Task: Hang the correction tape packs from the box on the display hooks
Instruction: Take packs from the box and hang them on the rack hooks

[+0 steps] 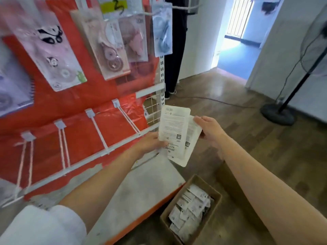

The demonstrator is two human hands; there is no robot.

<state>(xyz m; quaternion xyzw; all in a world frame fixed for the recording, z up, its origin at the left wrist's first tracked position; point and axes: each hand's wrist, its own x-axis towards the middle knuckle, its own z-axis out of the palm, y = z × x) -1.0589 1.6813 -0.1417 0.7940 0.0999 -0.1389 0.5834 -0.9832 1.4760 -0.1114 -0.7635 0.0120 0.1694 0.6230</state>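
fingers of both hands, left hand (150, 142) and right hand (209, 129), pinch white packs (174, 126).

Print on the white packs (174, 128) is too small to read, and the rear pack sits half hidden behind the front one. Left hand (152, 143) has its fingers tucked out of sight behind them. Packs in the box (190, 212) are a blurred jumble, uncountable. Hanging packs (53, 55) at the rack's top are smeared with blur and cut off by the picture's edge.
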